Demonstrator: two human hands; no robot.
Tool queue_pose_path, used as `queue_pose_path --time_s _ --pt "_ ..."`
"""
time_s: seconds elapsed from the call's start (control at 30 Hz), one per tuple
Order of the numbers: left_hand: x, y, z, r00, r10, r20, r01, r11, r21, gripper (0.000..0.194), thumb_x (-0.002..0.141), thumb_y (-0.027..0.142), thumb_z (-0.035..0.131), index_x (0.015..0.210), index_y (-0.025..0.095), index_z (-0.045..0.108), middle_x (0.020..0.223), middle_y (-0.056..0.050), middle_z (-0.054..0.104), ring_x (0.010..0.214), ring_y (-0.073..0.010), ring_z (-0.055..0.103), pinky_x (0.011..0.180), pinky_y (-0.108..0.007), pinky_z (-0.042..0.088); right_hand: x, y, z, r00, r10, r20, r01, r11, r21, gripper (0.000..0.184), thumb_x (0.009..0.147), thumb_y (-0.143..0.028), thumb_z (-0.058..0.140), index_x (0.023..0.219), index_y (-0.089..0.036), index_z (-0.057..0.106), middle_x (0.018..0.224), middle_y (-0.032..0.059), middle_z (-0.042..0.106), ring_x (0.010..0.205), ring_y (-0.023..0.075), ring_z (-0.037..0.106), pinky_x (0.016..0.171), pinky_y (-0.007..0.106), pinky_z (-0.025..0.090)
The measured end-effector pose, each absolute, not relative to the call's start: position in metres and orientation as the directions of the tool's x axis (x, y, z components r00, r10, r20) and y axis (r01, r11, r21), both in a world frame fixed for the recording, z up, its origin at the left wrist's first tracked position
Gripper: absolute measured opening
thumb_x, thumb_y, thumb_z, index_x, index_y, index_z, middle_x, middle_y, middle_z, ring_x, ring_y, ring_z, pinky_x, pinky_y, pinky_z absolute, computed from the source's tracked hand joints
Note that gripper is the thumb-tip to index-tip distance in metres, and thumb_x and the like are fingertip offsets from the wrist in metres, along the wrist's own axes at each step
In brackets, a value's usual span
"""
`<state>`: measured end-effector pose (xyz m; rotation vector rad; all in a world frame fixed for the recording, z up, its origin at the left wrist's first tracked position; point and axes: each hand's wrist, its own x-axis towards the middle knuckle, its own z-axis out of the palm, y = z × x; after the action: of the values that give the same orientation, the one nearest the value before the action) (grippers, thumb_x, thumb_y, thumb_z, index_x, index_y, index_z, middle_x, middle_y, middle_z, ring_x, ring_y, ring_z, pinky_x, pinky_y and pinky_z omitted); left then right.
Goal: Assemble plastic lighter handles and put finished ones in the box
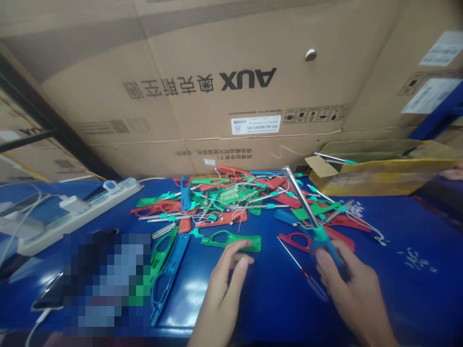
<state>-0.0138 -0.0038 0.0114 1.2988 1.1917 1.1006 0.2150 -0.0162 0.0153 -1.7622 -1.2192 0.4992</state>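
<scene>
My right hand (349, 274) is closed around the blue handle of a long-nosed lighter (302, 197), whose metal tube points up and away. My left hand (229, 274) is loosely curved with thumb and fingers apart, its fingertips over the end of a green handle shell (213, 239); whether they touch it I cannot tell. Between the hands and partly beside the right one lies a thin screwdriver (294, 258). Beyond them spreads a pile of red, green and blue handle shells, metal tubes and white wires (231, 195). Blue shells (170, 277) lie left of my left hand.
A large cardboard box (181, 120) stands behind the pile. An open yellow-taped carton (376, 176) sits at the back right. On the left are a power strip (87, 212) with plugs and a blurred patch. Small white pieces (415, 260) are scattered on the blue tabletop (282, 318).
</scene>
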Motion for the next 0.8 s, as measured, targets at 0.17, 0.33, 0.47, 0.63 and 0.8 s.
queue_pose_path --time_s 0.17,0.33,0.47,0.63,0.8 --pt "-0.015 -0.003 0.011 0.097 0.995 -0.025 0.127 0.012 0.992 0.040 0.103 0.054 0.054 0.127 0.029 0.072 0.128 -0.010 0.071 0.118 -0.0283 0.064 0.110 -0.041 0.044 0.215 -0.018 0.011 0.423 0.884 0.201 0.578 -0.092 -0.811 0.034 0.092 -0.055 0.056 0.081 -0.024 0.064 0.048 -0.0038 0.059 0.038 0.0138 0.054 0.039 0.024 0.041" --pt "-0.015 -0.003 0.014 0.134 0.991 0.009 0.134 -0.027 0.991 0.037 0.105 0.051 0.052 0.123 0.028 0.074 0.130 -0.010 0.070 0.119 -0.0280 0.064 0.106 -0.039 0.047 0.235 -0.012 0.013 0.413 0.891 0.190 0.597 -0.107 -0.795 0.043 0.092 -0.066 0.054 0.093 -0.024 0.064 0.053 -0.0035 0.061 0.044 0.0155 0.057 0.043 0.025 0.044" --pt "-0.015 -0.002 0.015 0.149 0.989 0.013 0.151 -0.036 0.988 0.034 0.105 0.048 0.053 0.122 0.027 0.074 0.128 -0.010 0.071 0.126 -0.0287 0.061 0.113 -0.041 0.041 0.298 0.021 0.056 0.373 0.852 0.366 0.858 -0.167 -0.486 0.066 0.102 -0.069 0.018 0.085 -0.023 0.062 0.060 0.0054 0.067 0.052 0.0170 0.062 0.055 0.032 0.046" --pt "-0.014 -0.002 0.013 0.139 0.990 0.039 0.139 -0.058 0.989 0.032 0.104 0.047 0.056 0.121 0.028 0.076 0.135 -0.009 0.068 0.135 -0.0303 0.056 0.120 -0.044 0.035 0.389 0.090 0.137 0.416 0.793 0.445 0.893 -0.264 -0.365 0.081 0.100 -0.069 0.027 0.087 -0.006 0.077 0.114 0.0254 0.076 0.117 0.0366 0.069 0.073 0.048 0.038" --pt "-0.013 -0.001 0.012 0.123 0.992 0.035 0.128 -0.051 0.990 0.031 0.103 0.047 0.057 0.119 0.029 0.077 0.132 -0.009 0.070 0.132 -0.0304 0.057 0.119 -0.045 0.037 0.426 0.137 0.182 0.450 0.734 0.508 0.878 -0.260 -0.402 0.079 0.098 -0.058 0.028 0.071 -0.006 0.080 0.097 0.0187 0.079 0.097 0.0230 0.076 0.067 0.046 0.038"
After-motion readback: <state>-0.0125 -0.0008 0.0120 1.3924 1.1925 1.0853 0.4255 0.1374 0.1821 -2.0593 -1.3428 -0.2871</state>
